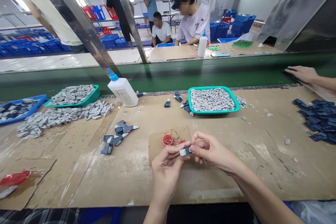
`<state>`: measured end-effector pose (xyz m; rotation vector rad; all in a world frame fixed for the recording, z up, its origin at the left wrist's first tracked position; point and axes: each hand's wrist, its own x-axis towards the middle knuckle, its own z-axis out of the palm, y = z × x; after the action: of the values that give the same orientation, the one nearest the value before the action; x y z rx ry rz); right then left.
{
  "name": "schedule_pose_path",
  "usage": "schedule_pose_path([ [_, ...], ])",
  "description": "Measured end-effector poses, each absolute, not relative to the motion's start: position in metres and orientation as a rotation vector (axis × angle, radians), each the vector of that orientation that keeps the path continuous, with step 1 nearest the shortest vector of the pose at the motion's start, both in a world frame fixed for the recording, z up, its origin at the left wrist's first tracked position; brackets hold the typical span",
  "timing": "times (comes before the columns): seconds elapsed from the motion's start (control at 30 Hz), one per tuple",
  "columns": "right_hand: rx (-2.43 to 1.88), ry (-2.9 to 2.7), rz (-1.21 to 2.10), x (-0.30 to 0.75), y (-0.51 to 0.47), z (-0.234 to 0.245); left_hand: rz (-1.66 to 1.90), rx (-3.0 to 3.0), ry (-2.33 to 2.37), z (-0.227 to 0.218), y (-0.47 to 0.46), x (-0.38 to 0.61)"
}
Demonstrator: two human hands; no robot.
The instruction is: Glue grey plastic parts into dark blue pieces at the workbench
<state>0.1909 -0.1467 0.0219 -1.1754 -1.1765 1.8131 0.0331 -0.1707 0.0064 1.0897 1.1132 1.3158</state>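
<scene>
Left hand (165, 176) and right hand (215, 150) clench small grey-and-navy plastic part (185, 151) between fingertips, above cardboard sheet (157, 147) beside red cap (168, 140). Grey pieces (211, 99) heaped in green tray (210, 112); navy pieces (317, 120) massed near right edge of worktop (262, 182).

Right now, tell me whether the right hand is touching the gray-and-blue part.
Touching: the head view shows the right hand with its fingertips pressed against the gray-and-blue part, with no gap.

There are two working hands (216, 150), two teal trays (210, 88), one blue tray (39, 98), two white glue bottles (123, 92).
</scene>
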Motion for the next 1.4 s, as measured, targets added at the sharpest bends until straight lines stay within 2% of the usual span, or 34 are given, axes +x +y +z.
schedule_pose_path([
  [0.33, -1.071, -1.170, 1.955, 0.202, -0.145, 0.010, 1.211, 1.044, 1.027, -0.002, -0.162, 0.034],
  [0.7, -1.186, -1.316, 1.784, 0.206, -0.143, 0.014, 1.026, 1.001, 1.005, 0.008, -0.149, 0.032],
  [0.97, -1.086, -1.131, 1.828, 0.201, -0.150, 0.012, 1.097, 0.989, 1.032, 0.008, -0.152, 0.039],
  [1.1, -1.104, -1.078, 1.714, 0.197, -0.155, 0.018, 1.164, 0.977, 1.046, 0.009, -0.154, 0.039],
  [1.4, -1.129, -1.056, 1.673, 0.204, -0.166, 0.025, 1.155, 1.132, 1.043, 0.021, -0.158, 0.041],
])
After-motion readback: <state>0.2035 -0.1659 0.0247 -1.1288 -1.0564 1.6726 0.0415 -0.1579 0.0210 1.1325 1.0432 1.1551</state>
